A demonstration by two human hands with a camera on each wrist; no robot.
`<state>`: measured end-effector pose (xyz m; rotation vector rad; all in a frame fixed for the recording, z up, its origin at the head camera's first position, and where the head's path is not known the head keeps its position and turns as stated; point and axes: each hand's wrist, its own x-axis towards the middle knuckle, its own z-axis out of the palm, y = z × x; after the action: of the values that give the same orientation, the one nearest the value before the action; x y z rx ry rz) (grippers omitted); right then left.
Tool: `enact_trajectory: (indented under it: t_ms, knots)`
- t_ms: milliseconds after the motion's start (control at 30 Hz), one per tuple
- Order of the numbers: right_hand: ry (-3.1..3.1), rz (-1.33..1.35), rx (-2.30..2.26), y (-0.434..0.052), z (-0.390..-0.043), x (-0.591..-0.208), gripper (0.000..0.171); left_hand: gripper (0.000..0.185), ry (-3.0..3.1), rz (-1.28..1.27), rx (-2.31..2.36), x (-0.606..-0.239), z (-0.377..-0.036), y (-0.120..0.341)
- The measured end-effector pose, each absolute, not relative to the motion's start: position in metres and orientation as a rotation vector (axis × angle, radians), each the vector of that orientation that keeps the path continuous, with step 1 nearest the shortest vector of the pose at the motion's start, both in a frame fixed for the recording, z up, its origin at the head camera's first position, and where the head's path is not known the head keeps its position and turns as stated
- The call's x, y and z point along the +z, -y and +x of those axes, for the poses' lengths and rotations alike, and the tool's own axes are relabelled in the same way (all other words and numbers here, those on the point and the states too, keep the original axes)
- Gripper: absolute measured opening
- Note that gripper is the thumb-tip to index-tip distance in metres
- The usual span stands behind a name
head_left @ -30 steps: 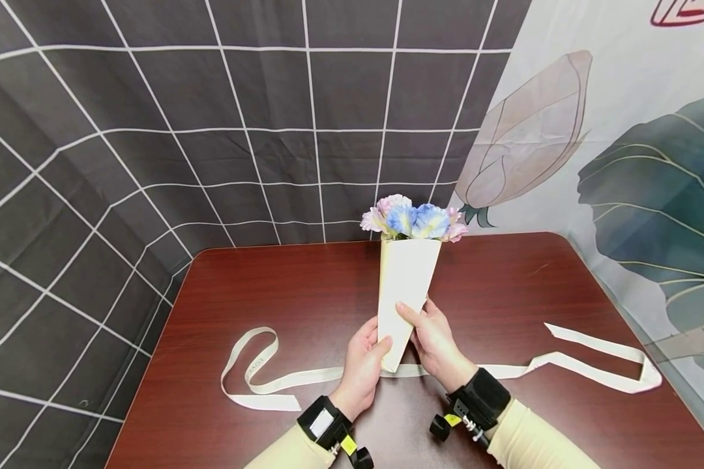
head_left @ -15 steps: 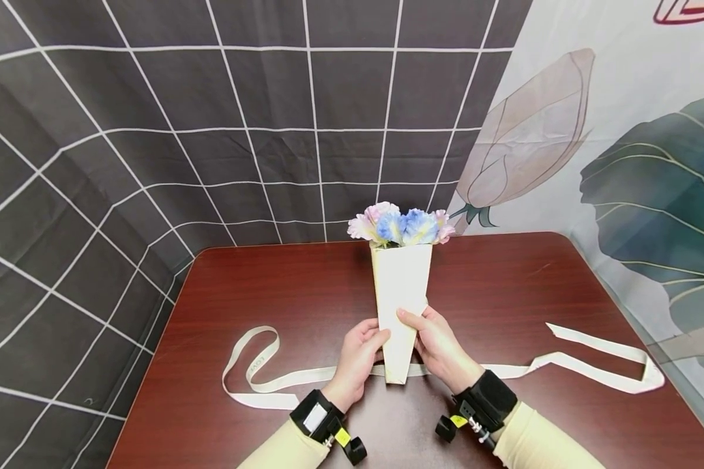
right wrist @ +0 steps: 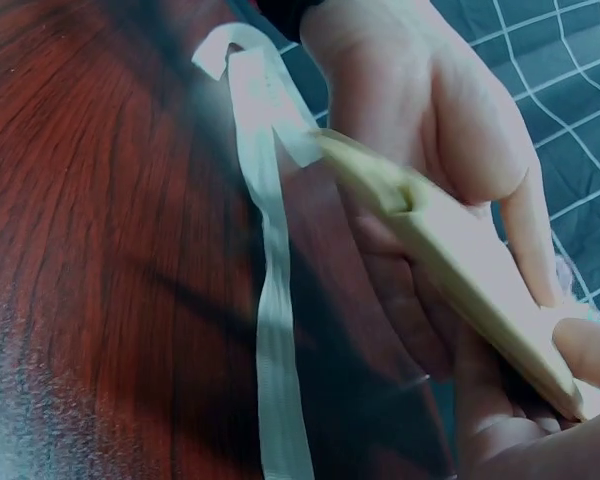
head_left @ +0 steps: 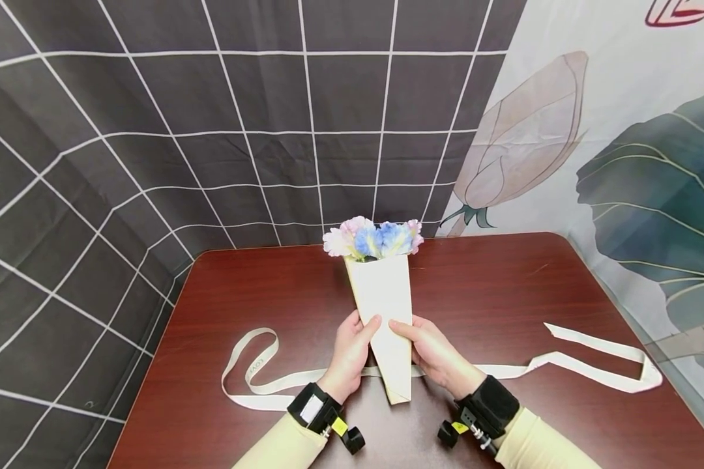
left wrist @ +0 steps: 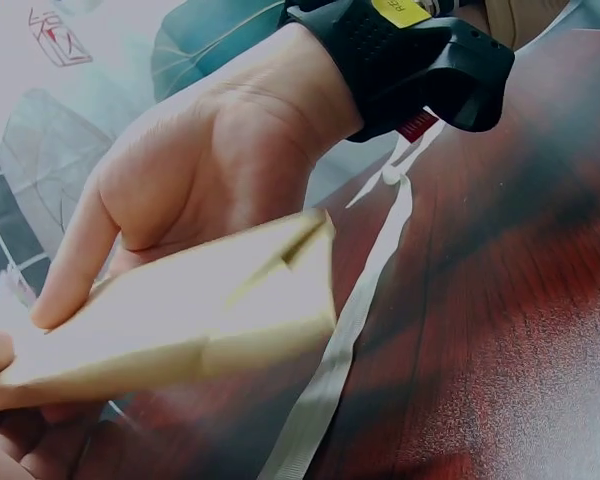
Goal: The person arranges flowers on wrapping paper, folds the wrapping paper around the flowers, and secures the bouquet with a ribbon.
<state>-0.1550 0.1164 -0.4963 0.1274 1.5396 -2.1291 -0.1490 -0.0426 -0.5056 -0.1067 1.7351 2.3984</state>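
Observation:
Between both hands a bouquet of pink and blue flowers [head_left: 375,240] stands in a cream paper wrap [head_left: 387,293] that narrows toward its lower end. My left hand [head_left: 349,355] grips the wrap's left edge, thumb across the front. On the opposite edge, my right hand [head_left: 440,355] holds it the same way, thumb on the front and fingers behind. The folded lower end of the wrap [left wrist: 220,290] shows in the left wrist view, over the table. Beneath the bouquet runs a white ribbon [head_left: 507,371], partly hidden by the hands and the wrap.
The ribbon's left part curls into a loop [head_left: 231,368] bearing printed letters; its right part bends back near the table's right side. A dark red wooden table [head_left: 258,286] lies below. Behind it hangs a grey gridded cloth [head_left: 270,156], with a plant-printed cloth [head_left: 522,143] at right.
The bouquet has tipped so its flowers swing left and lower, and its lower end has come nearer the person. Both hands keep hold of the wrap; the left has shifted slightly left.

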Motion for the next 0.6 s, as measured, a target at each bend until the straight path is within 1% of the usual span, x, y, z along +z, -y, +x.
enact_trajectory:
  t_ms: [367,600]
  knots:
    - [-1.542,0.116,-2.114,-0.115,-0.151,-0.498,0.042,0.038,-1.675,-0.13,2.442,-0.508,-0.155,0.046]
    - [-1.483,0.112,-2.108,-0.117,-0.141,-0.503,0.049,0.034,-1.673,-0.159,2.425,-0.504,-0.157,0.051]
